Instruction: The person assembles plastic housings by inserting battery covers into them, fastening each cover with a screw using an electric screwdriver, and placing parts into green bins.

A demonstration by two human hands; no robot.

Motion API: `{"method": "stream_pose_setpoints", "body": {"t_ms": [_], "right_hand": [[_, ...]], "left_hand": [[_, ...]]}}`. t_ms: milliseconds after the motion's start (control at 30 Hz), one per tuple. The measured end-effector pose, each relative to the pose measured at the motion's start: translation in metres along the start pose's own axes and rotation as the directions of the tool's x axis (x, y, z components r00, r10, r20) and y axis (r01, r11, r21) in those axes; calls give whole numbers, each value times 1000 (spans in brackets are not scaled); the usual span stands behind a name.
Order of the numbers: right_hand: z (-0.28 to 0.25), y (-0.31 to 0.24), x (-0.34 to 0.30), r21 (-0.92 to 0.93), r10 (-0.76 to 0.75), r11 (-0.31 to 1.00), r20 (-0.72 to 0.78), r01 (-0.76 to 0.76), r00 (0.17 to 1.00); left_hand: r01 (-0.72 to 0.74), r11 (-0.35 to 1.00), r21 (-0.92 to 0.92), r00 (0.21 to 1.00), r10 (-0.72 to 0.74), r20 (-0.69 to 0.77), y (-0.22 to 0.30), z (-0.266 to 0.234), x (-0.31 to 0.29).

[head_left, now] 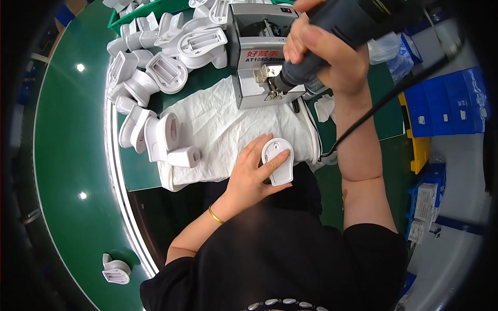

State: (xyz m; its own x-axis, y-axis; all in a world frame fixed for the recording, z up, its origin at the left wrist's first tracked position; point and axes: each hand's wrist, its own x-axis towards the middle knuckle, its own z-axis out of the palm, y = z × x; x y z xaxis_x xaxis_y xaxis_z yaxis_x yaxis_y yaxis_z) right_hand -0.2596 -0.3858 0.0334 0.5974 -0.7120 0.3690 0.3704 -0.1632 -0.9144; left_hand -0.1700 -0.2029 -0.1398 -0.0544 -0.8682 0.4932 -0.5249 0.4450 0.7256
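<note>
Left hand: the person's left hand lies flat with fingers spread, pressing down on a white plastic housing; a gold bangle circles the wrist behind it.
White plastic housing: under the left fingertips, resting on a white cloth at the near edge of the green bench.
Right hand: the right hand, beyond and to the right of the left one, is closed around the dark body of an electric screwdriver.
Electric screwdriver: its tip points at the front of a grey screw feeder box, just left of the right hand; a black cable trails away past the right forearm.
Loose housings: a cluster of white plastic parts lies to the left of the left hand, on the cloth's edge.
Far pile: more white parts are heaped beyond, spilling from a green tray.
Stray part: one white piece sits alone, well to the near left of the left elbow.
</note>
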Motion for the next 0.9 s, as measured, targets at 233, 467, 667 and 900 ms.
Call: {"method": "stream_pose_setpoints", "body": {"t_ms": [233, 467, 667, 900], "right_hand": [[15, 7, -2, -242, -148, 968, -360, 61, 921], [16, -16, -82, -179, -73, 981, -9, 70, 997], [21, -12, -96, -381, -62, 922, 18, 64, 998], [21, -9, -96, -369, -62, 928, -14, 53, 998]], "left_hand": [[-4, 1000, 22, 1000, 4, -15, -1, 2, 0], [-18, 1000, 16, 999, 18, -33, 0, 1, 1], [-26, 1000, 4, 998, 26, -51, -2, 3, -1], [-23, 1000, 1, 998, 23, -50, -3, 3, -1]]}}
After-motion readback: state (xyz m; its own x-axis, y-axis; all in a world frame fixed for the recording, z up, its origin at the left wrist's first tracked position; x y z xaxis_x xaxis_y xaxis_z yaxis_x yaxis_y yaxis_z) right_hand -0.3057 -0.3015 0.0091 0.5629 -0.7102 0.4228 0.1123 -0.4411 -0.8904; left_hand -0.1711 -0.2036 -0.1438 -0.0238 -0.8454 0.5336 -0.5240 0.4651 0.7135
